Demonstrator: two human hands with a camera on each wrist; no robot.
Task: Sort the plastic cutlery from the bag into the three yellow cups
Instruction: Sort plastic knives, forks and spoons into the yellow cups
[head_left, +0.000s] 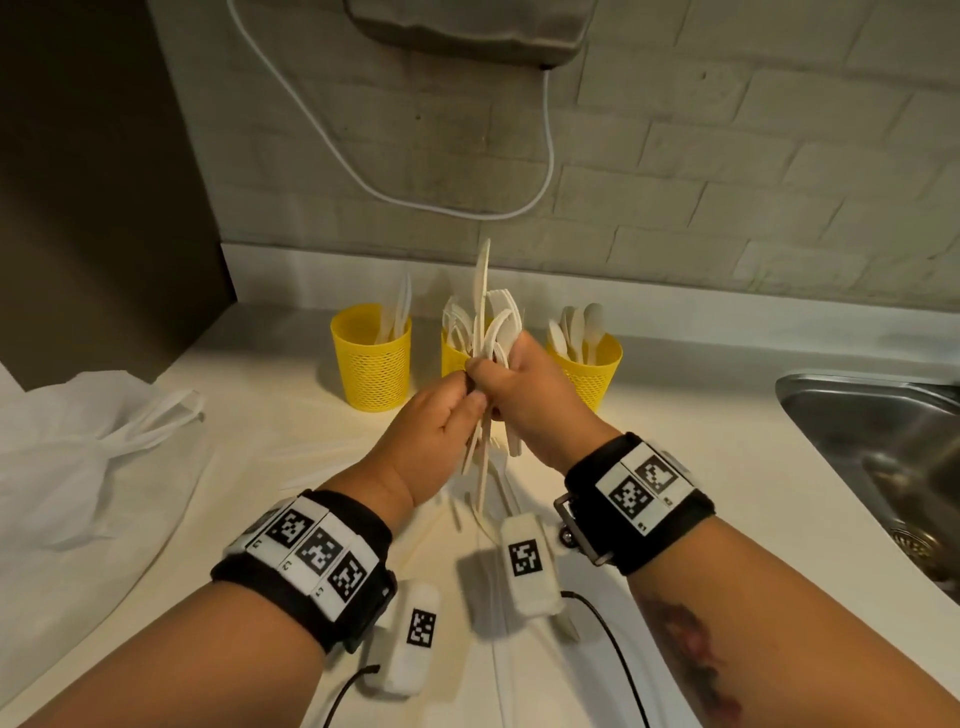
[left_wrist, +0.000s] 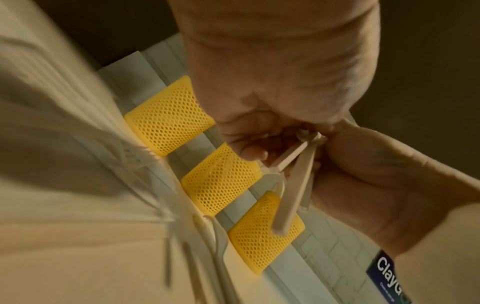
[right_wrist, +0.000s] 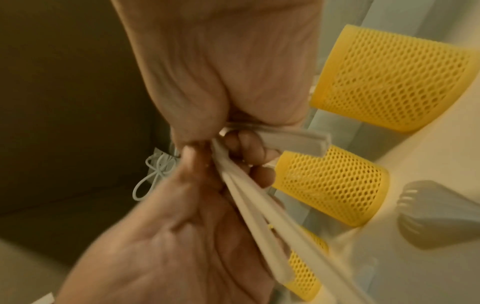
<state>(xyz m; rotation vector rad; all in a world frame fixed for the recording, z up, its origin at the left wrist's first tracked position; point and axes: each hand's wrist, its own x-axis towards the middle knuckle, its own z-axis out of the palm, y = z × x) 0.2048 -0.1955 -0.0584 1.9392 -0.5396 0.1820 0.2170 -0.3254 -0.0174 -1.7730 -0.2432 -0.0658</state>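
Both hands hold one bundle of white plastic cutlery (head_left: 485, 322) upright above the counter, in front of the middle yellow cup (head_left: 451, 358). Forks fan out at its top and one knife sticks up highest. My left hand (head_left: 465, 400) pinches the handles from the left. My right hand (head_left: 501, 371) grips them from the right, fingers curled round the handles (right_wrist: 259, 205). The left yellow cup (head_left: 371, 358) holds knives and the right yellow cup (head_left: 592, 374) holds spoons. The white bag (head_left: 67, 447) lies crumpled at the far left. Handle ends (left_wrist: 291, 195) hang below the fists.
Several loose cutlery pieces (left_wrist: 207, 246) lie on the white counter (head_left: 701, 441) under my hands. A steel sink (head_left: 883, 447) is set in at the right. A brick wall with a white cable (head_left: 363, 171) stands behind the cups. A dark panel (head_left: 93, 208) closes off the left.
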